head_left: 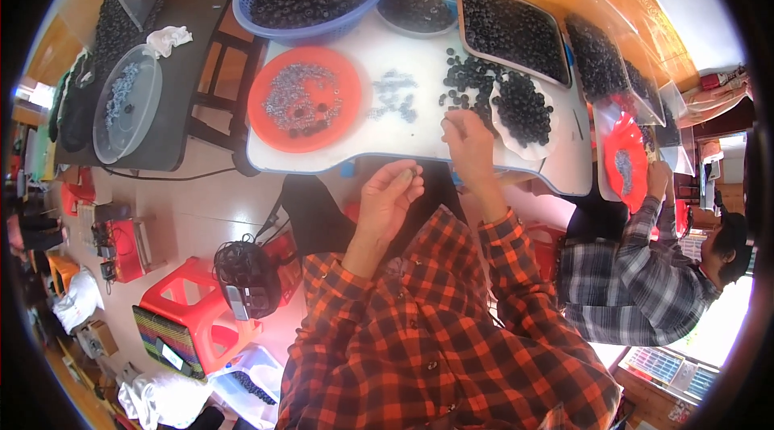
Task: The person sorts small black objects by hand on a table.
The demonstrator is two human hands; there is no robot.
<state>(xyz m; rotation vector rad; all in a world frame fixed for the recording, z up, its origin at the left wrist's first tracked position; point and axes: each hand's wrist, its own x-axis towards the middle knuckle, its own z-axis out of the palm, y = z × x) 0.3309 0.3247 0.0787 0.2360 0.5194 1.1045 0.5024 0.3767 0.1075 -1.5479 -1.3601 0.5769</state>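
Note:
My left hand [390, 194] is held in front of the white table's near edge. Its thumb and forefinger pinch a small dark round part, mostly covered by the fingertips. My right hand [469, 144] reaches over the table edge, fingers pressed together beside a loose pile of black round parts [472, 79]; what it holds, if anything, is hidden. Right of that pile, a white scalloped plate [516, 142] carries more black parts. An orange-red plate [264, 127] at the left bears small silvery pieces and several black parts. Small translucent pieces [393, 97] lie loose between plate and pile.
Along the back stand a blue basket [242, 6], a clear bowl [387, 25] and a metal tray [462, 10], all with black parts. At right, a co-worker [637, 277] sits by a red scalloped plate [613, 160]. A red stool [189, 301] stands at lower left.

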